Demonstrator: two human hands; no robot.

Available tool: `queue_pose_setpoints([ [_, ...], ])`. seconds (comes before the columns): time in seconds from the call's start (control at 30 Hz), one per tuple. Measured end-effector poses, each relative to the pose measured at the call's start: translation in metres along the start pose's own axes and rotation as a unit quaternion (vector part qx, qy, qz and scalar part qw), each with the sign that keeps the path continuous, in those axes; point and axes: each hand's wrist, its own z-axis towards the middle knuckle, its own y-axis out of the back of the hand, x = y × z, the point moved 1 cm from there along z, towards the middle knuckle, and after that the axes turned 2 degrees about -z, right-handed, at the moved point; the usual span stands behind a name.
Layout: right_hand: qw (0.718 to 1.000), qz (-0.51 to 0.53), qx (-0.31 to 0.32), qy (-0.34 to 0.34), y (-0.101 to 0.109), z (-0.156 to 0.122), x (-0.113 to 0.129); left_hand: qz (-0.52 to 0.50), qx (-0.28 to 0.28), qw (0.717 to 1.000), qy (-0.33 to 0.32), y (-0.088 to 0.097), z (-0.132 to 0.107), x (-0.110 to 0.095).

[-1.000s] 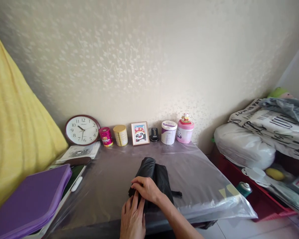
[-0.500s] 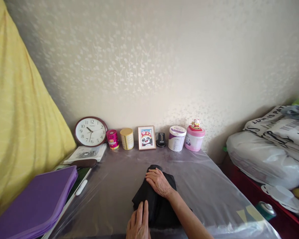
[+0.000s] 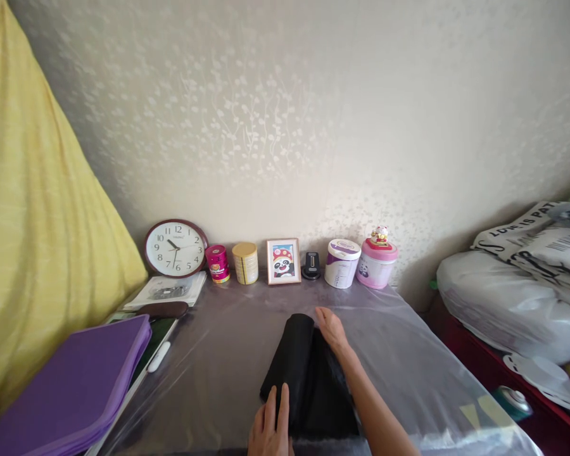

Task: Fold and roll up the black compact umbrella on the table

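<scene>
A folded piece of black cloth (image 3: 289, 354) lies near the front of the table, with a thick, rolled-looking fold on its left and a flatter layer on its right. My left hand (image 3: 270, 424) rests at the lower left of the cloth, fingers stretched out over its edge. At the upper right edge is my right hand (image 3: 332, 329), its fingers pressed together against the cloth's margin. The fingertips' exact hold is partly hidden. The garment type, if any, does not show.
The table (image 3: 209, 380) has a clear plastic cover. A clock (image 3: 177, 248), several tins, a picture frame (image 3: 284, 261) and a pink tub (image 3: 377, 266) line the wall. Purple folders (image 3: 76, 380) lie left; a plastic-wrapped bundle (image 3: 513, 304) and a spray can (image 3: 513, 402) stand right.
My right hand has moved from the top middle of the cloth to its upper right edge. The cloth looks narrower and smoother at the left. My left hand has barely shifted.
</scene>
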Motion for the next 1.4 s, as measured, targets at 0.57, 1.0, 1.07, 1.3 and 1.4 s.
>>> queue_pose_setpoints([
  [0.57, 0.99, 0.063, -0.031, -0.125, 0.02, -0.114, -0.034, -0.071, -0.074, 0.993, -0.062, -0.016, -0.008, 0.01],
  [1.0, 0.965, 0.237, -0.015, -0.11, 0.011, -0.102, -0.037, -0.076, -0.078, 0.992, -0.064, -0.02, -0.005, 0.014],
  [1.07, 0.964, 0.247, -0.017, -0.098, 0.006, -0.099, -0.037, -0.068, -0.073, 0.993, -0.062, -0.018, -0.005, 0.013],
  [1.3, 0.95, 0.305, -0.043, -0.045, 0.005, -0.083, -0.014, -0.039, -0.05, 0.997, -0.039, -0.008, -0.007, 0.007],
  [1.4, 0.947, 0.316, -0.042, -0.038, 0.007, -0.073, 0.007, -0.032, -0.037, 0.998, -0.035, -0.001, -0.007, 0.005],
])
